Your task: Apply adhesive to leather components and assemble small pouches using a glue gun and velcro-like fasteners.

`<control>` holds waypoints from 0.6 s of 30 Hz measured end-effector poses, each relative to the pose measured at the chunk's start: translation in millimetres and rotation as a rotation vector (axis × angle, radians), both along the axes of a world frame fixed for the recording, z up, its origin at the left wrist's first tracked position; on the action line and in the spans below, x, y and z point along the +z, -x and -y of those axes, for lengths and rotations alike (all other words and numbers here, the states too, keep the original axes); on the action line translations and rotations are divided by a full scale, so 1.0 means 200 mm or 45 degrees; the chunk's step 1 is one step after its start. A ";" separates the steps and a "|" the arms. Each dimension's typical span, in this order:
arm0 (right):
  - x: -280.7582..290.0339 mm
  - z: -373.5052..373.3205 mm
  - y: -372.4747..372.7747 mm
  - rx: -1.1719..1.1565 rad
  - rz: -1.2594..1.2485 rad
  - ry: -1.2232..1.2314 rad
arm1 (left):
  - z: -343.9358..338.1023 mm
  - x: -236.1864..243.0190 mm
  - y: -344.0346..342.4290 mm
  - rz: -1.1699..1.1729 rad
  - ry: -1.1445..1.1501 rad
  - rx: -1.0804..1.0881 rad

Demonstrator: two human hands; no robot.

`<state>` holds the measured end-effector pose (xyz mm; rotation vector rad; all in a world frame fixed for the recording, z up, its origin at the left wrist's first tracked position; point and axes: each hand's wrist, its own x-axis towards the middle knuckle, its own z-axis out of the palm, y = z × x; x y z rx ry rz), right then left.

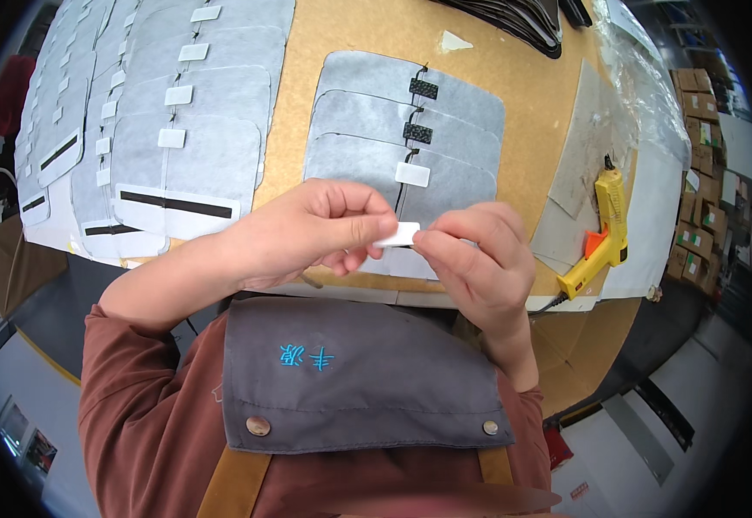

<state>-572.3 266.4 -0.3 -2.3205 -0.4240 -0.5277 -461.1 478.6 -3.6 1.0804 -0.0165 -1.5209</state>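
Matt grey felt-like panels (410, 142), possibly foam white patch (397, 234), glossy yellow plastic glue gun (605, 233)

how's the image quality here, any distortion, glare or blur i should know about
Head view: strong fisheye, the table edges bow and the corners go black. Lighting is even and soft, with faint shadow under the left hand and right hand. The small white patch they pinch is sharp. Mild glare on the clear plastic sheet; the rim is slightly soft.
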 end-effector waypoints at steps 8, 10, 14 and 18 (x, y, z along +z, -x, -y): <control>-0.02 -0.03 0.04 -0.186 -0.666 -0.749 | 0.04 -0.04 0.01 0.515 0.120 0.044; -0.04 -0.06 0.07 -0.257 -0.675 -0.798 | 0.05 -0.03 0.02 0.557 0.129 0.054; -0.02 -0.09 0.05 -0.379 -0.360 -0.381 | 0.04 -0.02 0.06 0.759 -0.056 0.187; -0.02 -0.12 0.05 -0.329 -0.304 -0.275 | 0.07 0.04 0.08 1.062 -0.003 0.134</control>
